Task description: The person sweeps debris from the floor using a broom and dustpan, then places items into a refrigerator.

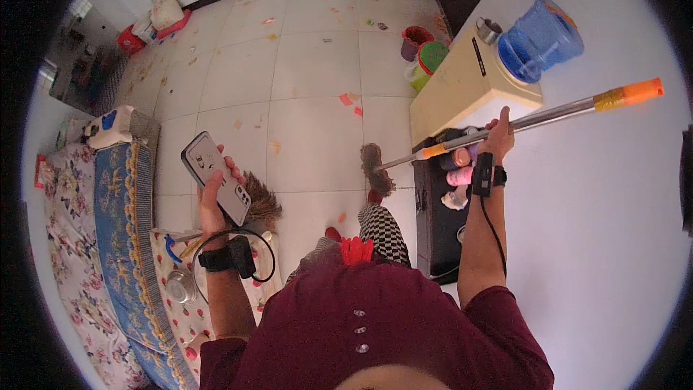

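My left hand [215, 195] holds a smartphone [208, 168] in a pale case, its camera side facing up. Around the metal handle [557, 114] of a mop my right hand [499, 135] is closed. The handle slants from an orange grip at the upper right down to a dark, dirty mop head [375, 169] on the floor in front of my feet. Beyond my left hand, the bristles of a broom [261, 199] show; the phone and hand hide part of it. Scraps of red paper [346, 99] and other bits lie scattered on the tiles.
At the right, a cream water dispenser [460, 86] bears a blue water bottle [547, 35] and a metal mug [488, 30]. Beside it are bins [433, 57] and a dark cabinet [427, 227] with bottles. A sofa [122, 227] and a table with a strawberry-print cloth [187, 314] stand at the left.
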Tool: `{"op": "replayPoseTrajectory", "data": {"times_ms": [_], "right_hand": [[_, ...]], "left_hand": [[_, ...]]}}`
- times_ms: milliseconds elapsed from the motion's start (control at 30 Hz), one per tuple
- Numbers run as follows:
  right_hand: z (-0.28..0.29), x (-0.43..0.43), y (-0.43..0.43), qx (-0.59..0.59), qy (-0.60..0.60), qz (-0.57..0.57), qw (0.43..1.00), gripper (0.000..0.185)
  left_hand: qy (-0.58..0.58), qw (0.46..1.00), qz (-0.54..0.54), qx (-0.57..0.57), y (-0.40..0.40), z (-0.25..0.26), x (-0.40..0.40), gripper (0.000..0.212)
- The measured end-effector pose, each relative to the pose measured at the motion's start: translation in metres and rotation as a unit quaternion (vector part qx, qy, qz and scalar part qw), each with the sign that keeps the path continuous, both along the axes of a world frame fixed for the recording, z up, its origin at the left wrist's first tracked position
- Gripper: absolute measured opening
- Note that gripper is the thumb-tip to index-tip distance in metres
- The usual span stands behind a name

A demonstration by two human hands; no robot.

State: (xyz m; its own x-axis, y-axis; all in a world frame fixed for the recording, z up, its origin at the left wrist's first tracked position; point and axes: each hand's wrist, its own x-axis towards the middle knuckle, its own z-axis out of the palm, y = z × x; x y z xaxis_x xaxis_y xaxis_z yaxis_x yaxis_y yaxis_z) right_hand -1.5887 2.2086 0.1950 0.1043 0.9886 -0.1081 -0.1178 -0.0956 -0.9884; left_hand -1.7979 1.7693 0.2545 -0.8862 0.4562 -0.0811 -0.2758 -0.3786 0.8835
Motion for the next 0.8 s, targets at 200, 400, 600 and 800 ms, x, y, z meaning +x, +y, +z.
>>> {"op": "replayPoseTrajectory", "data": {"times_ms": [200, 400, 600, 800], "right_hand": [[0.002, -0.096, 0.074, 0.033, 0.096, 0.068, 0.993, 0.037], [-0.043, -0.174, 0.143, 0.003, 0.072, 0.044, 0.996, 0.038], [-0.106, -0.201, 0.203, -0.045, -0.012, 0.008, 0.999, 0.038], [-0.183, -0.208, 0.231, -0.062, 0.070, 0.027, 0.995, 0.033]], "left_hand": [[-0.013, 0.998, 0.064, -0.016, 0.058, -0.009, -0.045, 0.056], [-0.022, 0.992, 0.127, 0.003, 0.084, -0.024, -0.073, 0.056], [-0.049, 0.990, 0.134, -0.011, 0.114, -0.033, -0.089, 0.056], [-0.037, 0.992, 0.119, -0.010, 0.120, -0.041, -0.134, 0.055]]}}
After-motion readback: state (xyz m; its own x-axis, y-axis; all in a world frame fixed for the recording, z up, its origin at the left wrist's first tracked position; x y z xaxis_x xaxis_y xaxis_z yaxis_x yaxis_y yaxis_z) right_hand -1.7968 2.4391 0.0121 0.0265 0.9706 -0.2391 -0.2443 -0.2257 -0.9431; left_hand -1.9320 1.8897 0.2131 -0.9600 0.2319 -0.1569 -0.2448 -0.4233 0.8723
